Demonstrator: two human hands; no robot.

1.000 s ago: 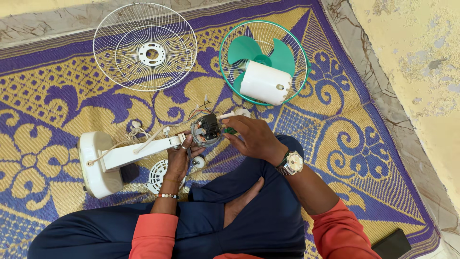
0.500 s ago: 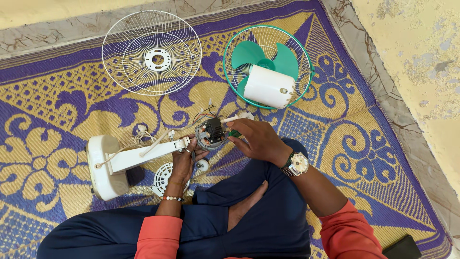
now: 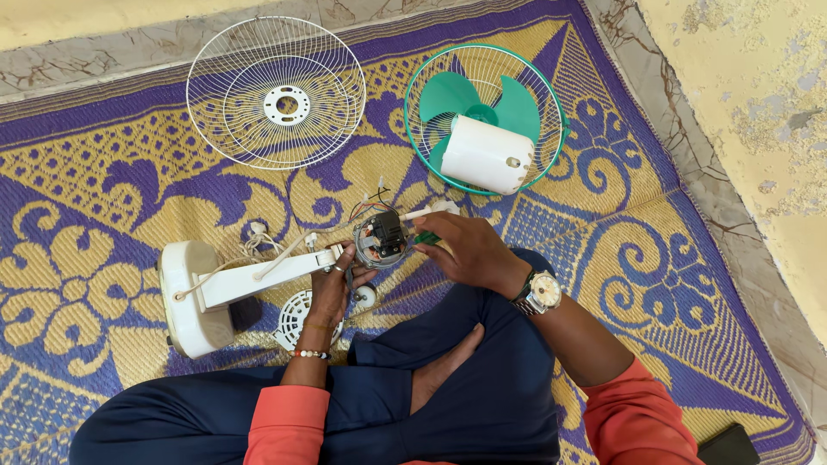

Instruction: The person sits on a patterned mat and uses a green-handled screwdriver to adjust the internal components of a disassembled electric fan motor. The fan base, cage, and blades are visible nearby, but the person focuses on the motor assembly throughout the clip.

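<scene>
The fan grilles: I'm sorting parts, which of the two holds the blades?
The green-rimmed grille on the right; green blades lie in it. The white grille holds none.

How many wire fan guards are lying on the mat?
2: a white wire guard at the upper left, lying bare, and a green-rimmed guard to its right, holding the green blades and a white housing.

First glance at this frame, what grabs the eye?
The green fan blade, lying in a green-rimmed wire guard with a white motor cover on top, stands out at top centre-right. Left of it lies a bare white wire guard on the purple and yellow mat. At centre, the left hand steadies an exposed fan motor on a toppled white stand, while the right hand holds a green-handled tool to it.
</scene>
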